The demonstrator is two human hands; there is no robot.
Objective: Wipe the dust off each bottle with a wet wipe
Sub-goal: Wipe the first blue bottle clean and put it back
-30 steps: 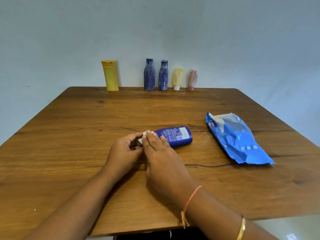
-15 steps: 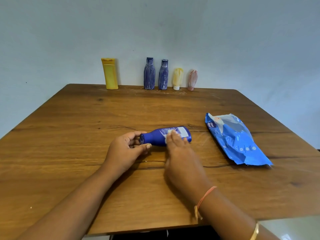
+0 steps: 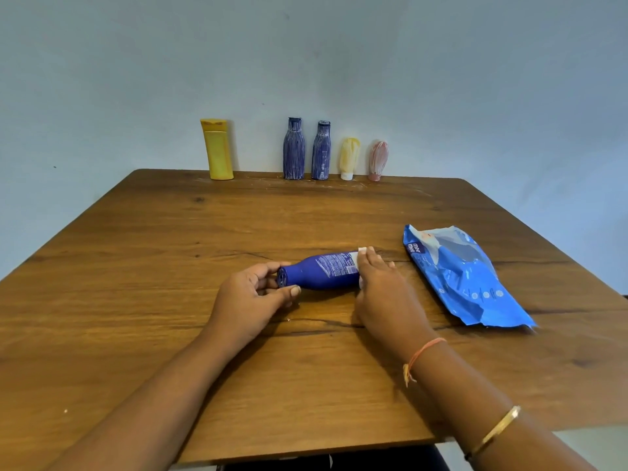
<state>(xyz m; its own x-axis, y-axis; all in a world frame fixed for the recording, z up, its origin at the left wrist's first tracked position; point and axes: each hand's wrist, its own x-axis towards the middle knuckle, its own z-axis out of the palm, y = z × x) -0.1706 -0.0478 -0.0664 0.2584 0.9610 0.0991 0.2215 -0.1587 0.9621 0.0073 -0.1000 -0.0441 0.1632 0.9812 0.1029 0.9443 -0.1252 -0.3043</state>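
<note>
Blue bottle (image 3: pixel 323 275) is laid sideways on the surface (image 3: pixel 204 232), axis running hand to hand: cap end pinched by left hand (image 3: pixel 248 300), wet wipe (image 3: pixel 361 250) clamped round the base end by right hand (image 3: pixel 384 294).

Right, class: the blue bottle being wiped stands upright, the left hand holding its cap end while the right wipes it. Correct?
No. The head view shows the blue bottle lying on its side on the table, not upright. The left hand holds its cap end while the right hand wipes it with a wet wipe.
</note>
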